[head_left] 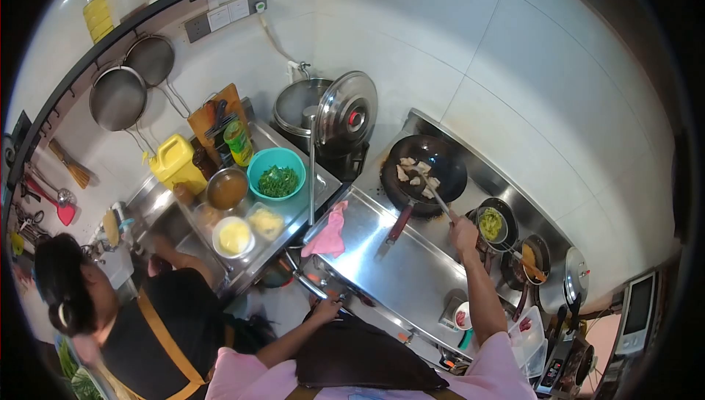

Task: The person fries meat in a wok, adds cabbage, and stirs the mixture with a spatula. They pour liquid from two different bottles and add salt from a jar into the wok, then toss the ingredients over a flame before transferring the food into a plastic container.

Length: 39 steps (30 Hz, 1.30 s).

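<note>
My right hand (463, 234) is closed around the handle of a wok spatula (440, 200), whose far end reaches into the food. Pale sliced pieces (432, 182) lie in the dark wok (454, 161) on the stove. The wok's wooden handle (399, 225) points toward me. Down by the front edge of the counter, my left hand (327, 307) has its fingers curled at the lower end of a shiny metal bar (310, 285); what it grips is not clear. A pink cloth (333, 231) lies nearby on the counter edge.
A co-worker (158, 326) stands at the sink on the left. A teal bowl of chopped greens (302, 168) and a yellow jug (176, 161) stand beside it. Behind is a large pot with its lid (345, 113) tilted. Right of the wok, a strainer (504, 213) holds green food.
</note>
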{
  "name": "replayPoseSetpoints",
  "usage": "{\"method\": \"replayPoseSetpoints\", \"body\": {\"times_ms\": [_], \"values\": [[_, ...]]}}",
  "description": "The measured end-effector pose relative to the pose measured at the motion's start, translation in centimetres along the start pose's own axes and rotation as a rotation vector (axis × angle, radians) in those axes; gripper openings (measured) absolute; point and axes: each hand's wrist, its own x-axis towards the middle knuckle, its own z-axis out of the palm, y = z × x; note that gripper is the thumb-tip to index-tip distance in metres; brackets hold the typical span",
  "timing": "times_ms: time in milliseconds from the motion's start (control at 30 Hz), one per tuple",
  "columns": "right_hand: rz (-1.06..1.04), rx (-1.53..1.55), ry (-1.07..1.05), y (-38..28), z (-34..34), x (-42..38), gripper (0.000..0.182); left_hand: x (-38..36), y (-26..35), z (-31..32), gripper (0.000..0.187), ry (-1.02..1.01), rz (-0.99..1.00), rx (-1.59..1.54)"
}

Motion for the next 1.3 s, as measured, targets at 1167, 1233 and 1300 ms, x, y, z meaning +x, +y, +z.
{"method": "replayPoseSetpoints", "body": {"times_ms": [1167,1233,1300], "values": [[-0.013,-0.228,-0.257,-2.6,-7.0,3.5,0.036,13.1,21.2,1.1,0.041,-0.490,0.155,-0.473],[0.047,-0.278,-0.256,-3.4,-10.7,2.6,0.033,14.0,22.6,2.7,0.033,-0.557,0.135,-0.529],[0.078,-0.306,-0.277,-4.9,-14.4,1.5,0.032,13.3,24.0,3.6,0.027,-0.546,0.101,-0.535]]}}
